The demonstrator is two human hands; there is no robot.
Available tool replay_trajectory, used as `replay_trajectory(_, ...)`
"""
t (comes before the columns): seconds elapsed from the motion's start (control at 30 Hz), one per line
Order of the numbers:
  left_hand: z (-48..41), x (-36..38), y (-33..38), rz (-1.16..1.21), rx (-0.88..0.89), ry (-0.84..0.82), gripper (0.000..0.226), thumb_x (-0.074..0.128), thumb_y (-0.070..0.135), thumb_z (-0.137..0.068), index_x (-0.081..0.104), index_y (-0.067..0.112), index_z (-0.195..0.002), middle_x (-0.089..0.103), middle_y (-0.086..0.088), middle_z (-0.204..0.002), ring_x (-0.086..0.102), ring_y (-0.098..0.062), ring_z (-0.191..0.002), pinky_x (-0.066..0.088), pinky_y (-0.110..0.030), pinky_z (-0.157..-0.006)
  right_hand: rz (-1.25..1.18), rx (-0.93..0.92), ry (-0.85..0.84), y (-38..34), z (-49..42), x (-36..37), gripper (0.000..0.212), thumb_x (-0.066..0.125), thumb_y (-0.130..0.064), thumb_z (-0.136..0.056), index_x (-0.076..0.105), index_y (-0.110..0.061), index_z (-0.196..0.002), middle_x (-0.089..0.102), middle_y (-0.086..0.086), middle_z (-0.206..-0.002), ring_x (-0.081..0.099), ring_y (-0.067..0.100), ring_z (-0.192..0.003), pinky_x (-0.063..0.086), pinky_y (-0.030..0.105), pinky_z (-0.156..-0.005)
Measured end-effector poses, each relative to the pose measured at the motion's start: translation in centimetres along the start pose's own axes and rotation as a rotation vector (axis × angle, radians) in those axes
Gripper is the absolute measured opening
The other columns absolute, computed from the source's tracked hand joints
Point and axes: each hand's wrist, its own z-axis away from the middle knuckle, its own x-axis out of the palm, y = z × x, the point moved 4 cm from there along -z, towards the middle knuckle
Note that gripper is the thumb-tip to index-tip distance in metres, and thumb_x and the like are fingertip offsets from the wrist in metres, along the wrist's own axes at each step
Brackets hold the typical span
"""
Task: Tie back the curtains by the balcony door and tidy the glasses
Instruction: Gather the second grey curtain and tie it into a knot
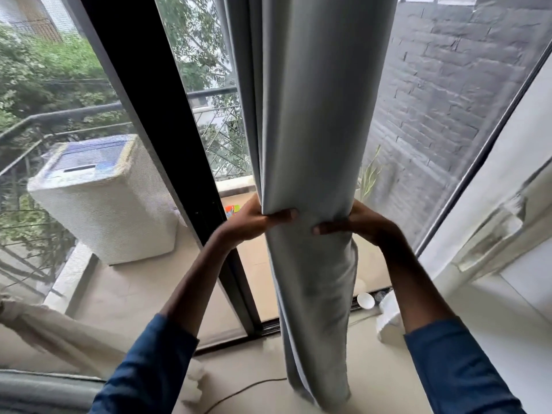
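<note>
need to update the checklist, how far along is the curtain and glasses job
Done: the grey curtain is gathered into one bundle. In hand: the left hand and right hand both grip the bundle at mid-height. Left: no tie shows around it yet, so tying remains. No glasses are in view, so that part cannot be judged.

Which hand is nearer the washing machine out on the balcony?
Left. The left hand grips the grey curtain on the side facing the washing machine; the right hand grips the far side, with the gathered bundle between it and the machine.
</note>
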Motion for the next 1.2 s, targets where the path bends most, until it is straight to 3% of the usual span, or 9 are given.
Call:
replay_trajectory(0.2, -1.6, -2.8, -1.9, -0.166, -0.01, 0.201, 0.036, 0.072, 0.034, -0.087, 0.07, 0.004, -0.106, 0.071, -0.02, -0.109, 0.069, -0.027, -0.099, 0.055, -0.058, -0.082, 0.203, 0.029, 0.292, 1.7, -1.5, 0.6, 0.067, 0.098, -0.031, -0.055, 0.073, -0.015, -0.115, 0.076, 0.001, -0.11, 0.071, 0.018, -0.105, 0.059, 0.048, -0.088)
replay_trajectory(0.33, -1.8, -3.1, -2.6, -0.145, -0.022, 0.153, 0.025, 0.069, 0.018, -0.091, 0.069, 0.002, -0.11, 0.071, -0.018, -0.109, 0.068, -0.018, -0.093, 0.057, -0.05, -0.086, 0.123, 0.037, 0.236, 2.6, -0.9, 1.1, 0.055, 0.095, -0.013, -0.063, 0.073, -0.009, -0.113, 0.076, 0.007, -0.109, 0.072, 0.023, -0.105, 0.06, 0.045, -0.087)
replay_trajectory(0.43, -2.2, -2.7, -3.0, -0.224, -0.004, 0.178, 0.028, 0.068, 0.028, -0.092, 0.071, 0.003, -0.105, 0.073, -0.018, -0.106, 0.069, -0.02, -0.092, 0.057, -0.053, -0.082, 0.195, 0.048, 0.452, 3.3, -0.5, -0.7, 0.055, 0.097, -0.038, -0.056, 0.077, -0.009, -0.098, 0.078, 0.009, -0.099, 0.073, 0.026, -0.098, 0.06, 0.054, -0.078)
replay_trajectory(0.67, -1.3, -0.7, -2.2, -0.612, -0.02, 0.428, 0.053, 0.063, 0.049, -0.09, 0.06, 0.003, -0.063, 0.064, -0.017, -0.059, 0.06, -0.021, -0.053, 0.048, -0.043, -0.048, 0.451, 0.1, 0.753, 3.2, -0.4, -0.6, 0.044, 0.09, -0.047, -0.063, 0.062, -0.013, -0.055, 0.063, 0.003, -0.056, 0.058, 0.009, -0.055, 0.042, 0.034, -0.05)
replay_trajectory(0.8, 0.4, 2.9, -2.0, -0.785, -0.073, 0.542, 0.039, 0.06, 0.034, -0.091, 0.046, 0.009, -0.065, 0.06, -0.027, -0.068, 0.055, -0.048, -0.068, 0.033, -0.042, -0.051, 0.638, 0.061, 0.907, 2.8, 0.3, 4.7, 0.029, 0.07, -0.039, -0.087, 0.063, -0.011, -0.094, 0.07, 0.021, -0.078, 0.066, 0.043, -0.072, 0.042, 0.037, -0.055)
replay_trajectory(0.93, 1.8, 5.8, -1.1, -0.793, -0.053, 0.497, 0.014, 0.056, 0.006, -0.079, 0.056, 0.0, -0.091, 0.06, -0.026, -0.081, 0.051, -0.047, -0.078, 0.028, -0.04, -0.061, 0.67, -0.071, 0.784, 3.7, 0.7, 10.3, 0.026, 0.055, -0.029, -0.099, 0.039, -0.021, -0.118, 0.068, 0.004, -0.087, 0.067, 0.032, -0.075, 0.043, 0.034, -0.057)
replay_trajectory(1.07, 2.3, 5.8, -0.8, -0.621, -0.054, 0.425, 0.016, 0.048, 0.012, -0.09, 0.039, 0.013, -0.077, 0.059, -0.023, -0.082, 0.052, -0.044, -0.083, 0.036, -0.04, -0.068, 0.507, -0.007, 0.691, 3.4, 1.1, 10.5, 0.031, 0.037, -0.036, -0.106, 0.035, -0.026, -0.135, 0.062, -0.004, -0.108, 0.065, 0.022, -0.092, 0.038, 0.025, -0.063)
replay_trajectory(1.13, 2.6, 5.9, -0.3, -0.512, -0.031, 0.364, 0.035, 0.042, 0.034, -0.1, 0.038, 0.019, -0.069, 0.057, -0.009, -0.066, 0.058, -0.038, -0.074, 0.043, -0.041, -0.065, 0.6, -0.004, 0.554, 3.7, 1.1, 10.7, 0.055, 0.025, -0.043, -0.103, 0.027, -0.016, -0.151, 0.051, 0.01, -0.142, 0.053, 0.024, -0.128, 0.045, 0.024, -0.095)
replay_trajectory(1.2, 2.6, 6.2, 0.2, -0.407, 0.008, 0.308, 0.045, 0.035, 0.059, -0.098, 0.052, 0.023, -0.077, 0.059, 0.001, -0.062, 0.064, -0.024, -0.065, 0.052, -0.039, -0.06, 0.832, 0.069, 0.394, 4.9, 1.2, 11.4, 0.073, 0.02, -0.044, -0.097, 0.015, -0.004, -0.157, 0.02, 0.018, -0.164, 0.02, 0.03, -0.152, 0.012, 0.035, -0.123)
